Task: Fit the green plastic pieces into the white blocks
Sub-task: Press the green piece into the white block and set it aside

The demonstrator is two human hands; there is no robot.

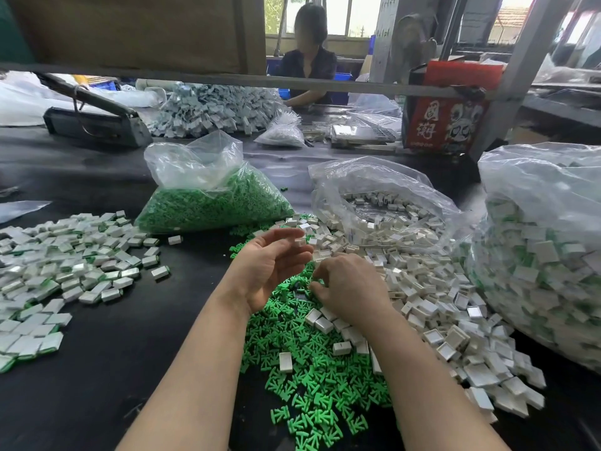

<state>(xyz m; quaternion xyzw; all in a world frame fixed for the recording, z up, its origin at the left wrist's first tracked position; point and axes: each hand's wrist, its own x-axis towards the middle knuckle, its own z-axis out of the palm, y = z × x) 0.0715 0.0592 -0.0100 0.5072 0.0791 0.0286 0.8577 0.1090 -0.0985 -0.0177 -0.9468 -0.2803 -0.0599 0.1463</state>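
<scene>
Holding a white block [300,241] at its fingertips, the left hand [271,266] is raised palm-up above the near edge of the green pieces [312,379], its fingers curled round the block. The right hand [349,288] is lower and just to the right, knuckles up, fingertips drawn together down among the green pieces where they meet the loose white blocks [432,307]; it seems to be pinching one green piece, though the piece itself cannot be made out.

What the coming fit likely turns on: the block sits up and to the left of the right fingertips, near but not touching, so the right hand is the one that must carry a piece up to it. Which way the block's opening or long axis faces cannot be told.

Counts: two hands, one block held. Green pieces and white blocks on the table [107,369] are far too many to count. Three bags stand behind: one of green pieces [211,203], one of white blocks [383,196], and one at far right [540,255] apparently of fitted blocks. More fitted blocks [61,271] lie spread at left.
</scene>
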